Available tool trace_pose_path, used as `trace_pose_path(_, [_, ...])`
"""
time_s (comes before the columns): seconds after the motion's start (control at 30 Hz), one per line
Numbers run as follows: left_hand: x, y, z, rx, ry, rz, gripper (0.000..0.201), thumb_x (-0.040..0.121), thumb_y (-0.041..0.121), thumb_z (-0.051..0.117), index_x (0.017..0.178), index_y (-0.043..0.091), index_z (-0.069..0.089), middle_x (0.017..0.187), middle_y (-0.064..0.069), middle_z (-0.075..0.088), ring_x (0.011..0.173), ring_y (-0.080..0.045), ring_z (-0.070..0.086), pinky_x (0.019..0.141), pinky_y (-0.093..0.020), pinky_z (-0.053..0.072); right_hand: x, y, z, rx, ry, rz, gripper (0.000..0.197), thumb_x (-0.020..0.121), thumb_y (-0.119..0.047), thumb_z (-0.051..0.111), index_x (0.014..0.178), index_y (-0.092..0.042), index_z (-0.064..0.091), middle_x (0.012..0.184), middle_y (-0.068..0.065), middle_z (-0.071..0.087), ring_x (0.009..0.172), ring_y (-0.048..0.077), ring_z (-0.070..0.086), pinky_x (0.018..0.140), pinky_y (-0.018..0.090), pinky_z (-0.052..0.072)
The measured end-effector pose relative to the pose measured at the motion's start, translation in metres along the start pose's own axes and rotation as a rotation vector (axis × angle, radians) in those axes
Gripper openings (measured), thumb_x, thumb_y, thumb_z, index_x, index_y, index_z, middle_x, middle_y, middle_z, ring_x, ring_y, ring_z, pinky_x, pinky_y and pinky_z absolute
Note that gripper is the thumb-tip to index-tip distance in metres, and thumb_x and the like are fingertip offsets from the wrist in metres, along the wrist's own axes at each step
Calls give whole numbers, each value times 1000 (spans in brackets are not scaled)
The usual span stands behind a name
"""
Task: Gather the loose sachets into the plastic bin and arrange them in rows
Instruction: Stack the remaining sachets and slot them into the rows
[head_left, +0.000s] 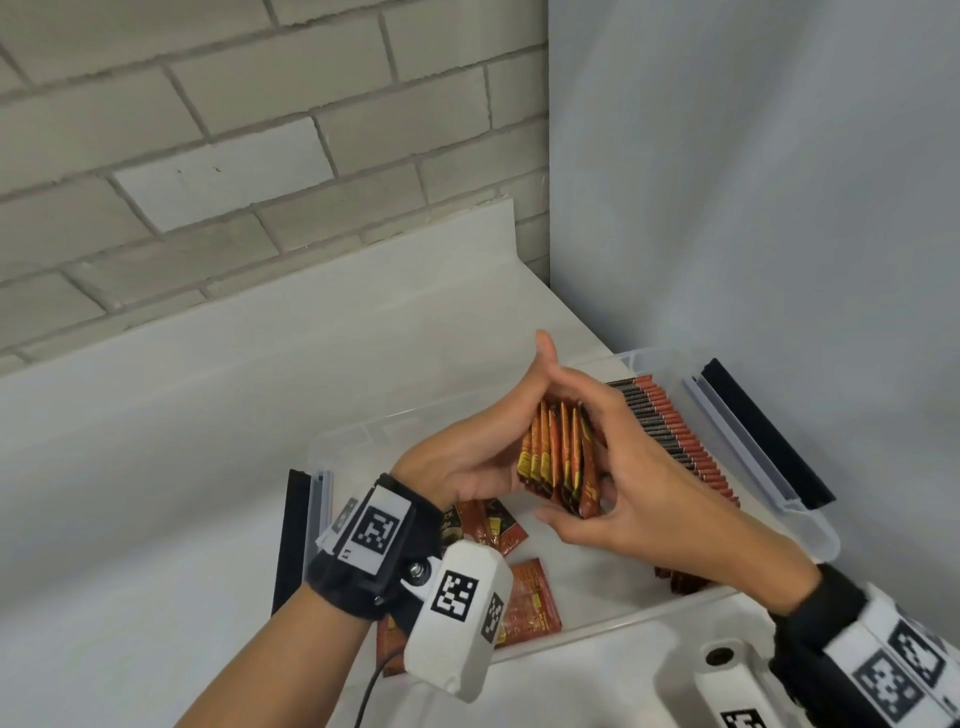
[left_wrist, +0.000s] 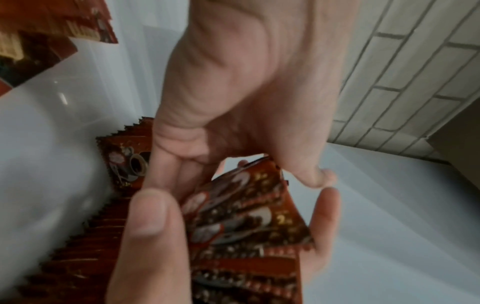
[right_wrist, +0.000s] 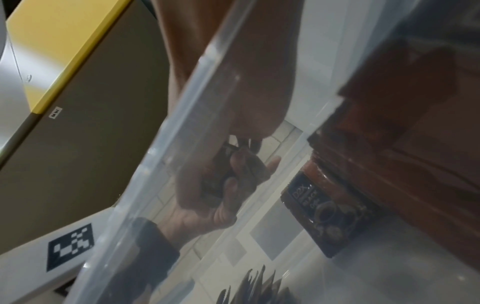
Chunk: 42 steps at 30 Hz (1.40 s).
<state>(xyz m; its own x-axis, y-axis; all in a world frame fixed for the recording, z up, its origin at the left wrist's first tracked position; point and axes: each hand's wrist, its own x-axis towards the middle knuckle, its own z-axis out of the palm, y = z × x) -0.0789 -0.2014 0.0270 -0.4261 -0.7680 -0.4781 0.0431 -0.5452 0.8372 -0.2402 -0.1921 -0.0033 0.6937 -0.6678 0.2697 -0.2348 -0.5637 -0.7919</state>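
Above the plastic bin, sachet bundle gripped between left hand, right hand

Left hand and right hand grip a sachet bundle above the plastic bin, beside its standing row.

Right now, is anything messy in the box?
Yes. A few loose sachets lie flat and crooked on the floor of the plastic bin, unlike the neat upright row along its right side.
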Motion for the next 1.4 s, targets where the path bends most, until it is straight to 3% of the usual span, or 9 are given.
trace_pose_path(0.17, [3,-4,4,-7,-18,-14,93,62,82,30,110,7,61,110,-23,62,114,-38,58,104,-48,43,0,-5,0,-12,22,59,94,76,-38,77,135,-60,7,127,-33,28,119,2,46,94,26,49])
trace_pose_path(0.27, [2,-4,6,7,-37,17,81,68,77,32,104,10,60,97,-13,64,97,-26,63,95,-39,49,2,-4,0,33,87,68,104,75,-27,79,134,-60,0,117,-20,42,103,4,56,81,19,50])
trace_pose_path(0.37, [2,-8,3,17,-98,103,72,65,72,57,111,16,56,102,-10,64,96,-19,65,86,-31,54,2,-2,-2,68,133,93,118,73,-16,81,138,-58,-8,113,-18,49,98,3,61,79,11,47])
trace_pose_path(0.5, [2,-11,-2,-32,-147,147,93,54,47,85,128,15,41,104,-10,61,93,-18,67,76,-27,57,1,0,-1,95,83,140,116,72,-13,82,142,-52,-2,114,-36,41,102,-1,59,78,13,50])
trace_pose_path(0.6, [0,-8,-1,-36,-124,150,68,60,40,75,115,10,50,93,-5,68,87,-14,69,74,-24,56,3,0,-2,71,94,163,94,71,-18,81,143,-35,23,125,-21,45,113,-2,52,91,19,49])
trace_pose_path(0.73, [-1,-7,1,31,-79,85,32,83,36,70,99,11,61,85,-2,69,82,-11,68,74,-21,56,5,1,-2,0,132,177,87,68,-18,80,137,-35,30,126,-12,46,115,-7,44,89,5,38])
trace_pose_path(1.0, [0,-2,-9,-73,68,142,21,74,12,62,92,11,71,97,-14,71,89,-24,68,90,-35,52,6,-2,-4,168,218,264,117,53,-63,78,146,-42,10,141,-21,32,128,-13,32,94,3,37])
trace_pose_path(1.13, [-5,3,-16,-198,118,232,29,78,6,64,107,4,69,109,-21,68,100,-31,66,93,-38,52,9,-1,-9,297,336,291,99,62,-75,63,143,-34,23,131,-23,44,114,-14,48,93,10,45])
trace_pose_path(1.4, [-8,4,-19,-169,76,311,41,83,7,59,123,14,61,125,-13,63,109,-25,63,94,-36,51,9,-1,-17,505,403,373,28,80,-27,65,107,-20,67,96,2,69,90,9,65,72,13,50])
